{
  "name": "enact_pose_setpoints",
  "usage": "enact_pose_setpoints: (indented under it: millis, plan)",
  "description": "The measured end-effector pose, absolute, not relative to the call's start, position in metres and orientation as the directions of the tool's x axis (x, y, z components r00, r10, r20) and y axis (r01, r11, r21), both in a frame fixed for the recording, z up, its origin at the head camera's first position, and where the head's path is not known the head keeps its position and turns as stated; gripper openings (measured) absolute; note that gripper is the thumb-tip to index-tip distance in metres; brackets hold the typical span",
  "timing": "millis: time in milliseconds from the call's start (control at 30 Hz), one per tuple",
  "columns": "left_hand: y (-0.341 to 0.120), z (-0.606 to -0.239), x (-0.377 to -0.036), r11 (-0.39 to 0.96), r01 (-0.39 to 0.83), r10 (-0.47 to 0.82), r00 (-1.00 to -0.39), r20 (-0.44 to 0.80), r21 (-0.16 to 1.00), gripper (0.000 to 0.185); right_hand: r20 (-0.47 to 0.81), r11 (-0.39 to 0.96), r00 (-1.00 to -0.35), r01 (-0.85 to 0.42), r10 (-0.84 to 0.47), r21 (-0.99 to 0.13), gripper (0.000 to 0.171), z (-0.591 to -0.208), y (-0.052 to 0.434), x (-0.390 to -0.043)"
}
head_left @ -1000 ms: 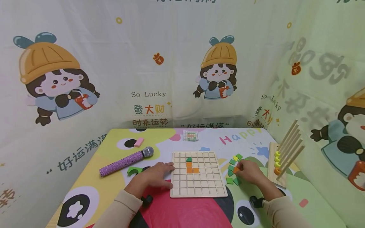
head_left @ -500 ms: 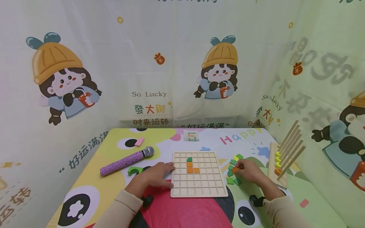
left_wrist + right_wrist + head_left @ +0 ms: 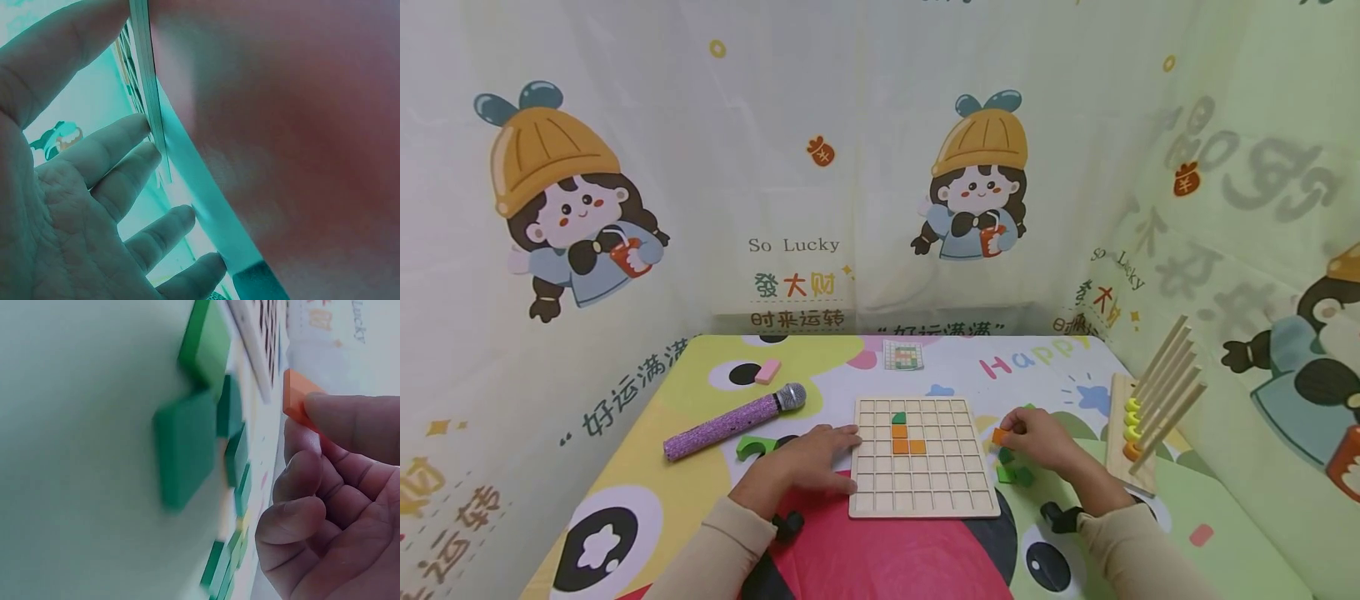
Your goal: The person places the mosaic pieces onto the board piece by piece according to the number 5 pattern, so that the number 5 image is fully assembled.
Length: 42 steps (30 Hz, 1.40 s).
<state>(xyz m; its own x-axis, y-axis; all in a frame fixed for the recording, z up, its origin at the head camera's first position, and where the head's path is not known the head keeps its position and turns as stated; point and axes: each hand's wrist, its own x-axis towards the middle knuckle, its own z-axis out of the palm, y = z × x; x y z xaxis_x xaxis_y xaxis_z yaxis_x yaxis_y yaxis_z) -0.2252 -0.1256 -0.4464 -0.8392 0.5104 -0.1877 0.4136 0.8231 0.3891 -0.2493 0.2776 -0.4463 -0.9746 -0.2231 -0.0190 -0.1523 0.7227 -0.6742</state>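
Note:
In the head view a wooden grid board [image 3: 951, 479] lies flat on the table. It bears a green curved-edge tile [image 3: 899, 418] and three orange square tiles [image 3: 900, 447] in an L shape. My left hand [image 3: 812, 458] touches the board's left edge, and the left wrist view has its fingers [image 3: 119, 140] spread and nearly straight. Between thumb and fingertips, my right hand [image 3: 1041, 442] pinches an orange square tile [image 3: 300, 397], lifted just right of the board. Below that hand lie several loose green tiles [image 3: 187, 450]; the hand hides part of the group.
A purple glittery microphone [image 3: 726, 425] and a green arch block [image 3: 754, 447] lie left of the board. Behind are a pink block [image 3: 767, 372] and a printed grid card [image 3: 902, 357]. A wooden peg stand [image 3: 1131, 433] with yellow and orange pieces stands at right.
My right hand has picked the orange tile out of the loose tiles, raised it and brought it left toward the board. The left hand stays at the board's edge.

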Motion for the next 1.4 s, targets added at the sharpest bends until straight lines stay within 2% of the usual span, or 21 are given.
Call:
enact_pose_setpoints:
  millis: [500, 833, 1400]
  plan:
    - [-0.126, -0.444, -0.224, 0.829, 0.394, 0.496, -0.846, -0.195, 0.398, 0.077, -0.086, 0.673, -0.949, -0.148, -0.302, -0.725, 0.005, -0.442, 0.224, -0.258]
    - [-0.127, -0.445, -0.223, 0.820, 0.409, 0.510, -0.840, -0.186, 0.400, 0.076, -0.076, 0.697, -0.920, -0.235, -0.384, -0.677, 0.006, -0.446, 0.197, -0.264]
    - [-0.127, -0.448, -0.228, 0.824, 0.419, 0.512, -0.839, -0.183, 0.382, 0.077, -0.086, 0.737, -0.920, -0.249, -0.383, -0.628, 0.007, -0.451, 0.180, -0.269]
